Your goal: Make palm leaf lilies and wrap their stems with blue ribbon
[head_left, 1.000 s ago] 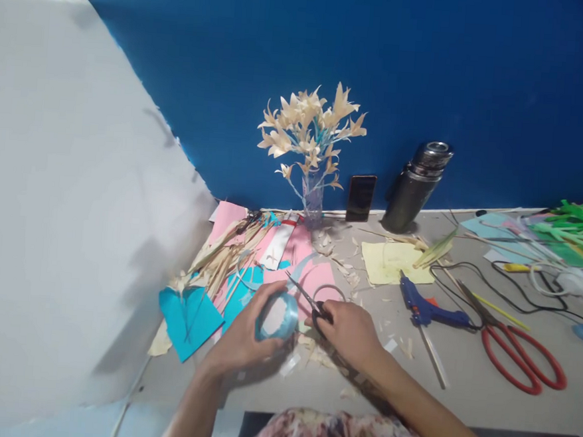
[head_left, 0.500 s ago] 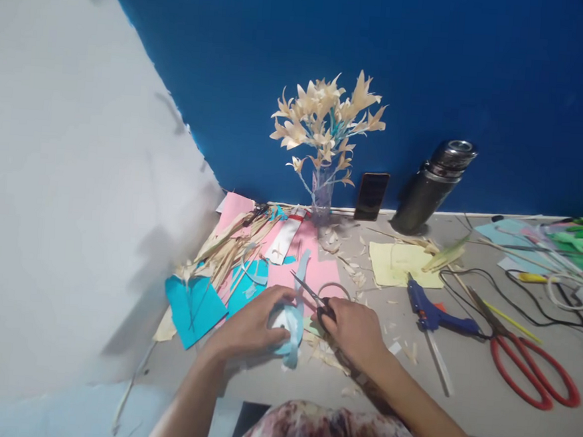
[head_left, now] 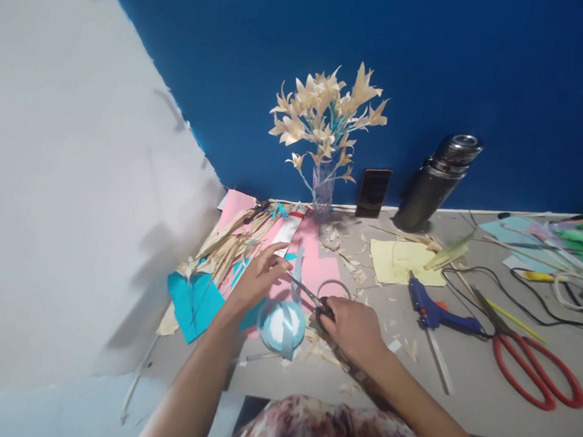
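Observation:
My right hand (head_left: 354, 326) grips a small pair of scissors (head_left: 308, 291), its fingers wrapped about the dark handles. The blades point up and left, their tips close to the fingers of my left hand (head_left: 260, 279). That hand hovers over the papers with its fingers stretched out and nothing visible in them. Below the hands lies a roll of light blue ribbon or tape (head_left: 284, 328), one loose strip running up from it across pink paper (head_left: 328, 272). Blue paper (head_left: 195, 308) lies left of my left forearm.
Dried husk strips (head_left: 229, 247) are heaped at left. Behind stand a vase (head_left: 323, 191) of cream husk flowers (head_left: 324, 107), a phone (head_left: 374, 193) and a dark flask (head_left: 436, 182). At right lie a blue glue gun (head_left: 432, 311), red-handled scissors (head_left: 526, 355) and yellow paper (head_left: 398, 261).
My left hand has let go of the light blue roll and moved up and away, towards the scissor tips. The right hand keeps the scissors in nearly the same place.

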The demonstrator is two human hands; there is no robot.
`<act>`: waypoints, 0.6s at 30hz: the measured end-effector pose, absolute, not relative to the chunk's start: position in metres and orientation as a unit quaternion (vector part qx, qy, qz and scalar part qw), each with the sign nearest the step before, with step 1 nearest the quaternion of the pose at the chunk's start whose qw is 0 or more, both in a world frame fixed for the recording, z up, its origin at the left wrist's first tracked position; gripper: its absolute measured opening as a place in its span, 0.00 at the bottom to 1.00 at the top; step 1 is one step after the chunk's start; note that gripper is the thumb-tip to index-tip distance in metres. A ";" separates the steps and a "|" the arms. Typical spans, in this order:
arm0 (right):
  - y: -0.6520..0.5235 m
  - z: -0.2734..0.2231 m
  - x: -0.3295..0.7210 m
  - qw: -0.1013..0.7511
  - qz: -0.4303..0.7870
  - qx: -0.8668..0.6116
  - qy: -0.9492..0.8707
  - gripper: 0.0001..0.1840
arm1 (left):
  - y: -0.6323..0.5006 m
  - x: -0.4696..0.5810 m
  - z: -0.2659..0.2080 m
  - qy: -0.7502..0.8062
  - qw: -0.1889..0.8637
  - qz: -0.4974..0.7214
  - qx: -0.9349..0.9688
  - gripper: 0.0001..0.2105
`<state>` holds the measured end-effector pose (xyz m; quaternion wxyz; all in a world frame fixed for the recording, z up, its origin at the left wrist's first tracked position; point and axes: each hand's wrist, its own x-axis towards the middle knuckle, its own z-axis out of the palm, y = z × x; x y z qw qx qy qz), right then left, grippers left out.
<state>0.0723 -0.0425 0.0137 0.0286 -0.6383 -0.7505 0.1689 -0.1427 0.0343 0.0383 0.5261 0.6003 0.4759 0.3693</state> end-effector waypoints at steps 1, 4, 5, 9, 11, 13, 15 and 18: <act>-0.042 0.014 0.073 0.031 0.176 -0.639 -0.748 0.10 | 0.034 -0.141 0.037 0.451 0.548 0.353 0.610 0.27; -0.043 0.014 0.074 0.049 0.200 -0.639 -0.741 0.09 | 0.032 -0.137 0.033 0.398 0.607 0.303 0.617 0.32; -0.043 0.013 0.075 0.058 0.210 -0.640 -0.737 0.09 | 0.032 -0.135 0.032 0.393 0.617 0.302 0.611 0.31; -0.043 0.010 0.074 0.096 0.256 -0.645 -0.714 0.12 | 0.034 -0.133 0.026 0.404 0.621 0.341 0.578 0.21; -0.043 0.007 0.072 0.130 0.288 -0.642 -0.699 0.14 | 0.035 -0.133 0.023 0.403 0.627 0.336 0.575 0.21; -0.043 0.005 0.072 0.174 0.327 -0.631 -0.682 0.17 | 0.034 -0.133 0.019 0.395 0.640 0.322 0.575 0.24; -0.041 0.003 0.072 0.211 0.359 -0.621 -0.664 0.20 | 0.032 -0.133 0.016 0.394 0.649 0.317 0.569 0.26; -0.040 0.004 0.075 0.237 0.388 -0.610 -0.649 0.22 | 0.031 -0.134 0.013 0.390 0.658 0.322 0.558 0.28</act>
